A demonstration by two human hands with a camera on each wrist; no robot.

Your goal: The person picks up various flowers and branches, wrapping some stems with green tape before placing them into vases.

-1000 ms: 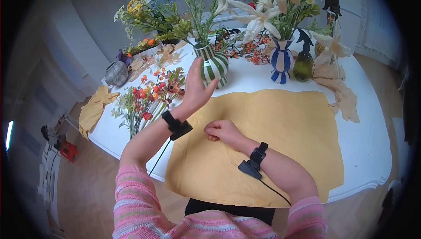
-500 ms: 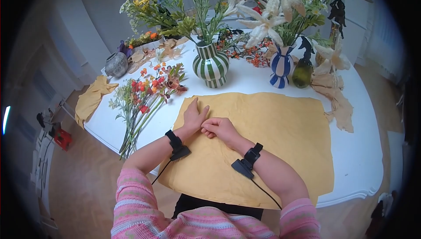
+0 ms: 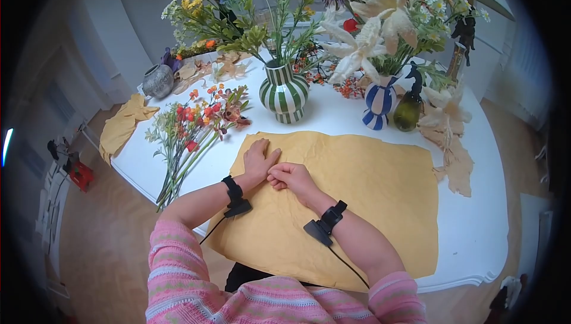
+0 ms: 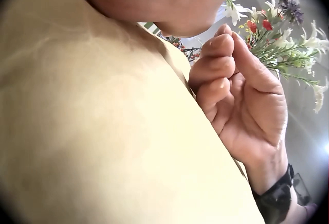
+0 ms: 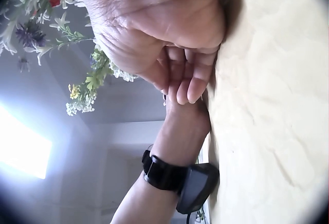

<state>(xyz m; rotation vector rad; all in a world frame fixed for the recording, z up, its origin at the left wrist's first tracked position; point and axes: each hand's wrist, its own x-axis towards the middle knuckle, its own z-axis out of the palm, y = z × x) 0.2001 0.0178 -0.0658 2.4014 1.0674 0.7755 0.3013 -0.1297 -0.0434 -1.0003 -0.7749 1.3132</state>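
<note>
A large yellow-tan sheet of creased paper (image 3: 351,211) lies over the front of the white table. On its left part my left hand (image 3: 257,162) rests palm down, the fingers fairly straight. My right hand (image 3: 292,181) rests on the paper just beside it, fingertips close to the left hand's wrist. Its fingers are loosely curled, the thumb meeting the index finger, and nothing shows between them in the left wrist view, where the right hand (image 4: 241,95) turns its palm to the camera. In the right wrist view the left forearm (image 5: 177,136) stands behind the right fingers.
Beyond the paper stand a green-and-white striped vase (image 3: 284,95) and a blue-and-white vase (image 3: 379,103), both with flowers, and a green glass bottle (image 3: 407,113). Loose flower stems (image 3: 193,125) lie at left, near a crumpled yellow cloth-like piece (image 3: 124,125) and a grey vase (image 3: 157,81).
My left hand has come down from in front of the green striped vase onto the paper beside my right hand. The right hand keeps its pose; the head view has shifted slightly.
</note>
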